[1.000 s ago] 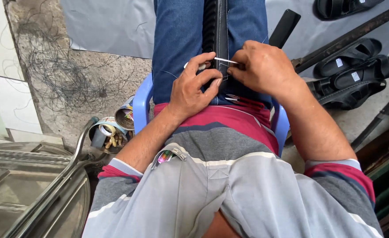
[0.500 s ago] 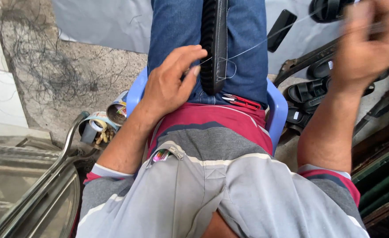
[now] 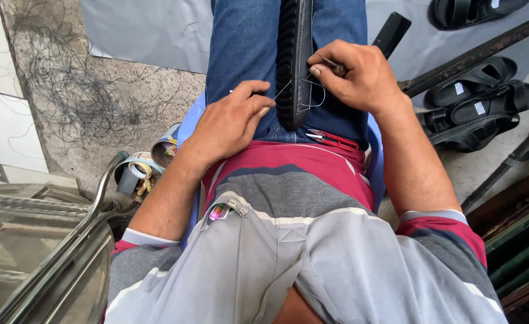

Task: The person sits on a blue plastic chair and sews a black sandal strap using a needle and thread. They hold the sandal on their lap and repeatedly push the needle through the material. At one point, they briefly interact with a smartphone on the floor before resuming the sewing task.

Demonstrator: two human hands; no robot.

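Right hand (image 3: 360, 75): fingers pinched shut on a thin metal awl or needle (image 3: 330, 62), tip set against the stitch line at the edge of the black sandal (image 3: 293, 60).

Left hand (image 3: 231, 120): resting on my left thigh just beside the sandal, thumb and forefinger drawn together on a pale thread (image 3: 282, 91); how firmly they grip it I cannot tell. That thread runs from my fingertips to the sole, and a loose loop of it hangs on the right side of the sole, under my right hand.

Sandal: stands on its edge between my knees, clamped by the blue jeans (image 3: 240, 42), ribbed sole towards the left hand, white stitching showing along the rim.

Handling note, as I judge it: keep the knees tight so the sole cannot twist, hold the tool square to the seam, keep the thread taut but clear of the point, and draw the loop down evenly so the stitch seats in line with the others.

Red-handled clippers (image 3: 333, 139): lying on my lap against the shirt hem, near the sandal's lower end.

Blue plastic stool (image 3: 188, 123): under me, edge visible on both sides.

Tape rolls (image 3: 150, 165): on the ground to my left, beside a metal frame (image 3: 96, 201).

Black sandals (image 3: 474, 111): stacked on the ground to my right, well apart.

Tangle of dark thread (image 3: 78, 96): on the concrete, far left.
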